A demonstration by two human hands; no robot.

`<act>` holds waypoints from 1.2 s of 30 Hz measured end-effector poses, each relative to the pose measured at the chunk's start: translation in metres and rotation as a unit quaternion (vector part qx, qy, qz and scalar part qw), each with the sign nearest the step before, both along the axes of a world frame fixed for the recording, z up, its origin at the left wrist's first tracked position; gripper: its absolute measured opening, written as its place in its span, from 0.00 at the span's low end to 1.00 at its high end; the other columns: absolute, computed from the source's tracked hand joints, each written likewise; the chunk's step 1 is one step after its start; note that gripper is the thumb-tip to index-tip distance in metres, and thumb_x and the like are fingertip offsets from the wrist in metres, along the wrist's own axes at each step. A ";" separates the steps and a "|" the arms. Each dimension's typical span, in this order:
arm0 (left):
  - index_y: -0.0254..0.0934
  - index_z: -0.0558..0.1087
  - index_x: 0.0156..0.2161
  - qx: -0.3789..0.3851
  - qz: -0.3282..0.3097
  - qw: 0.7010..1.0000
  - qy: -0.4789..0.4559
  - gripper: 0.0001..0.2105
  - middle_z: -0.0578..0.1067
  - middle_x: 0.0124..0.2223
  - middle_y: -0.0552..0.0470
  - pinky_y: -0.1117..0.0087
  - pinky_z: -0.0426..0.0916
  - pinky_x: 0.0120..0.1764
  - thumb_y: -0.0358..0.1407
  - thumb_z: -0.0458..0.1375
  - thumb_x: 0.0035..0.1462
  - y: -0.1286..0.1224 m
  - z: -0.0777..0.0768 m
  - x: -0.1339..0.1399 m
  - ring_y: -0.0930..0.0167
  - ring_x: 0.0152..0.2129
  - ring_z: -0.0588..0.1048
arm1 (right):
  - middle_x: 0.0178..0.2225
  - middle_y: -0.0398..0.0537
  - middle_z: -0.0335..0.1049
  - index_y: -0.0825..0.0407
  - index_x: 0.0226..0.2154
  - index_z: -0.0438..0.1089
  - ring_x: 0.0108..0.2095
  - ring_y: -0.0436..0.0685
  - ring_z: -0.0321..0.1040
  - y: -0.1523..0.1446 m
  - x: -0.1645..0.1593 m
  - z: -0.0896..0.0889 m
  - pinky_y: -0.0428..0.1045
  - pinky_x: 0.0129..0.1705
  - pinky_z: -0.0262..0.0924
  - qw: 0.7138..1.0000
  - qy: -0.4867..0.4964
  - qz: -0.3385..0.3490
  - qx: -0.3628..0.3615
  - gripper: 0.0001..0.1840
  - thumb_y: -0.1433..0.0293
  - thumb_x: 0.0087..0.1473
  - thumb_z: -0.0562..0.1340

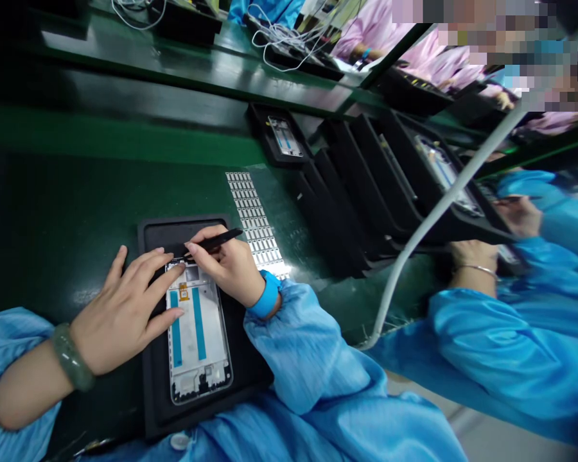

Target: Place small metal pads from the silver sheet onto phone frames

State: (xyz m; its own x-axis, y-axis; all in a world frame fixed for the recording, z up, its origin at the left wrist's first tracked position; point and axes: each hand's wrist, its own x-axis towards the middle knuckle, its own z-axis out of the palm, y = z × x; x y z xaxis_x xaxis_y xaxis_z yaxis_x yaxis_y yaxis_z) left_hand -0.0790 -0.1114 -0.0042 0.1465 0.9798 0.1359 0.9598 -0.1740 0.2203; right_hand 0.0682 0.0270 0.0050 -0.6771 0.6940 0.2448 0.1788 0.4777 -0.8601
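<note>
A phone frame (187,333) with two blue strips and a small orange flex piece lies in a black foam tray (155,391) in front of me. Across the frame's upper left edge rests my left hand (125,301), fingers spread and fingertips on the frame. My right hand (226,263) grips a black tweezers-like tool (221,239), its tip at the top edge of the frame. The exact tip contact is hidden by my fingers. Just right of the tray, a sheet of small silvery labels (250,215) lies on the green table.
Another black tray (274,160) holding a phone frame sits farther back. Stacked black trays (366,186) lean to the right. A grey cable (438,224) runs down in front of them. Beside me, a co-worker's blue sleeve (501,333) and hands are close to the stack.
</note>
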 end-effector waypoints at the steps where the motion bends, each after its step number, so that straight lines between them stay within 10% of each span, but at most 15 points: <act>1: 0.39 0.56 0.61 0.000 0.000 1.000 0.000 0.27 0.61 0.60 0.41 0.42 0.47 0.59 0.49 0.47 0.60 0.000 0.000 0.000 0.59 0.59 0.57 | 0.31 0.43 0.70 0.52 0.34 0.66 0.30 0.47 0.70 0.000 0.000 0.000 0.42 0.32 0.68 1.000 -0.001 0.000 -0.002 0.06 0.68 0.54 0.60; 36: 0.39 0.56 0.61 0.005 0.000 1.000 -0.018 0.28 0.63 0.59 0.40 0.42 0.47 0.59 0.49 0.47 0.59 0.000 0.000 0.000 0.57 0.58 0.59 | 0.33 0.44 0.72 0.51 0.35 0.67 0.32 0.49 0.72 -0.002 0.001 0.003 0.44 0.35 0.69 0.998 -0.019 0.026 0.055 0.06 0.67 0.56 0.59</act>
